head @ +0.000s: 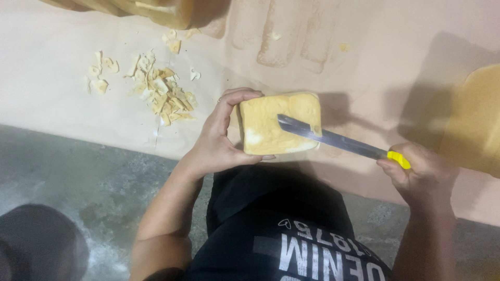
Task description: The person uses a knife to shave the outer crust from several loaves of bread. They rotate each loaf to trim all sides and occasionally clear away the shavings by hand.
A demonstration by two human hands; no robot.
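Pale paper-covered surface, crumb scraps at ten o'clock; left hand clasped yellow block, right hand gripped yellow-handled knife.

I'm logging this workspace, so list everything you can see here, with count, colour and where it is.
Bread loaf: one, pale yellow, held at the middle of the frame over the paper edge.
Knife: one, steel blade with yellow handle, blade lying across the loaf's face.
Crust scraps: a scattered pile, tan, on the paper at upper left.
Paper sheet: one, pale beige, covering the work surface.
Other loaves: one at the top edge, one at the right edge, golden tan.
Floor: grey concrete, below the paper.
Left hand: grips the loaf's left side.
Right hand: holds the knife handle.
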